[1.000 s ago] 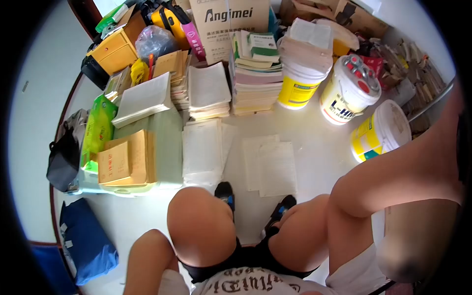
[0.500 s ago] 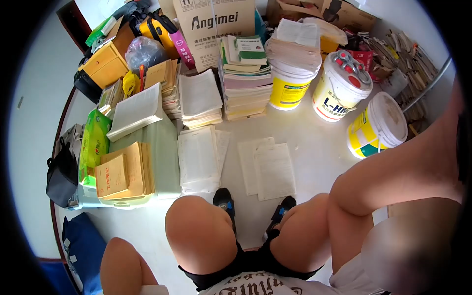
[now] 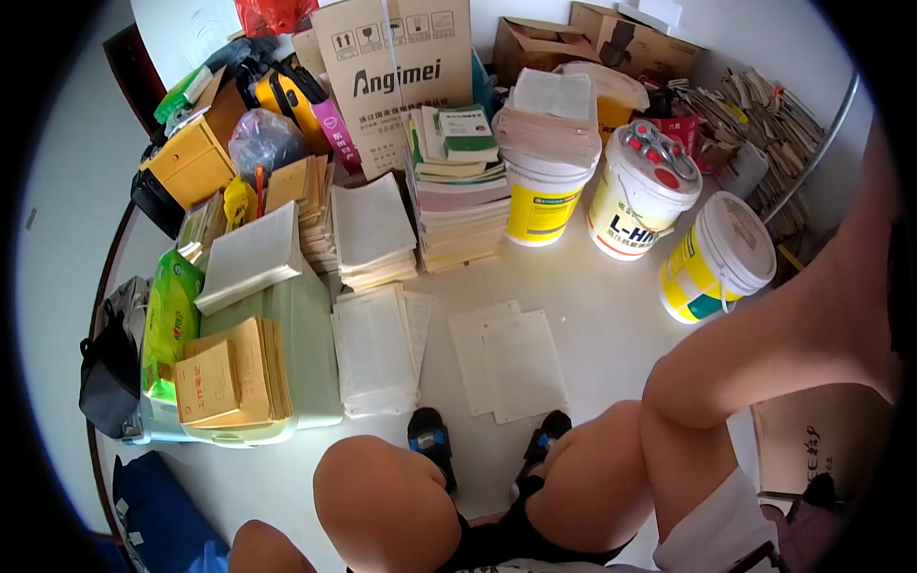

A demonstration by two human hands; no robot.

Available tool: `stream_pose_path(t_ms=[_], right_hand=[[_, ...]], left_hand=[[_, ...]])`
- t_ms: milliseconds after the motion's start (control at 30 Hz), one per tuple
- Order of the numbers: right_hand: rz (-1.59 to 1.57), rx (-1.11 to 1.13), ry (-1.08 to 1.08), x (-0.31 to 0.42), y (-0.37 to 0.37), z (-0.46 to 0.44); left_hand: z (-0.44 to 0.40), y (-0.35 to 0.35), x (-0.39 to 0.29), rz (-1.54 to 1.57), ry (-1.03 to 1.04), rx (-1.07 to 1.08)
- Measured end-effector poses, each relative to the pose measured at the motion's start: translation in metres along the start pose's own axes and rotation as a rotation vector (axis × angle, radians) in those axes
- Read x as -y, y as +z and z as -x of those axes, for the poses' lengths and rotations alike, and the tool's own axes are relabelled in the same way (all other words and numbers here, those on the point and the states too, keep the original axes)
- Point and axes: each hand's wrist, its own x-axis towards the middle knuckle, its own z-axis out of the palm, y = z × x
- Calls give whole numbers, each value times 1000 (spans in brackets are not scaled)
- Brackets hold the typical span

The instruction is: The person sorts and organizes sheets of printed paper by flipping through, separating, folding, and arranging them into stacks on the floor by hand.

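Neither of my hands shows. My right arm (image 3: 755, 325) is bent at the elbow and rises past the right edge, so its hand is out of sight. Only a bare rounded bit of my left arm (image 3: 270, 547) shows at the bottom left. Between my feet and the buckets, two overlapping sheets of paper (image 3: 521, 368) lie on the floor. A flat pile of papers (image 3: 374, 353) is to their left. Behind it stand a stack of papers (image 3: 373, 224) and a taller stack of books and papers (image 3: 458, 220).
A pale green storage bin (image 3: 310, 358) bears brown envelopes (image 3: 256, 372) and a thick paper stack (image 3: 250, 253). Three buckets stand right of centre, the nearest a yellow-and-white bucket (image 3: 716, 263). Behind is a large cardboard box (image 3: 401, 95). A blue bag (image 3: 162, 516) lies lower left.
The view has tilted upward, so the piles and buckets sit lower in it. Less of my left arm shows. A cardboard box at lower right has come into clearer view. The papers have not moved.
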Motion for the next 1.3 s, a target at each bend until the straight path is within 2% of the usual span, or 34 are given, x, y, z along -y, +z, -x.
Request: stream_pose_path(t_ms=[400, 633, 733, 800, 867, 900, 933, 967, 1000, 1033, 1067, 1100, 1133, 1167, 1200, 1233, 1300], right_hand=[[-23, 7, -90, 3, 9, -14], [-17, 65, -350, 38, 25, -75], [-60, 154, -389, 22, 44, -104], [-146, 284, -154, -41, 69, -102], [-222, 404, 380, -161, 104, -50], [34, 416, 346, -214, 121, 2], [163, 499, 788, -214, 135, 27], [161, 513, 617, -282, 153, 88], [330, 559, 638, -338, 168, 158], [507, 609, 655, -352, 177, 207], [506, 630, 793, -344, 191, 235], [503, 649, 931, -335, 209, 258], [505, 656, 943, -328, 223, 287], [641, 688, 873, -323, 238, 314], [775, 719, 796, -321, 249, 328], [771, 722, 801, -314, 256, 330], [826, 834, 873, -287, 260, 320]], left_hand=[[7, 12, -12, -81, 15, 28], [14, -5, 0, -78, 38, -10], [19, -25, 18, -72, 40, -48], [21, -39, 29, -85, 37, -69], [24, -55, 41, -112, 44, -81], [27, -65, 47, -128, 48, -89], [30, -73, 52, -144, 60, -104], [33, -83, 58, -162, 61, -109], [38, -95, 65, -196, 64, -128], [43, -108, 69, -234, 70, -152], [51, -121, 76, -293, 65, -180], [64, -137, 84, -379, 38, -217], [80, -152, 93, -467, -6, -254], [104, -167, 106, -539, -63, -290], [142, -182, 125, -641, -250, -332], [190, -194, 147, -707, -472, -359], [323, -212, 186, -623, -1003, -394]])
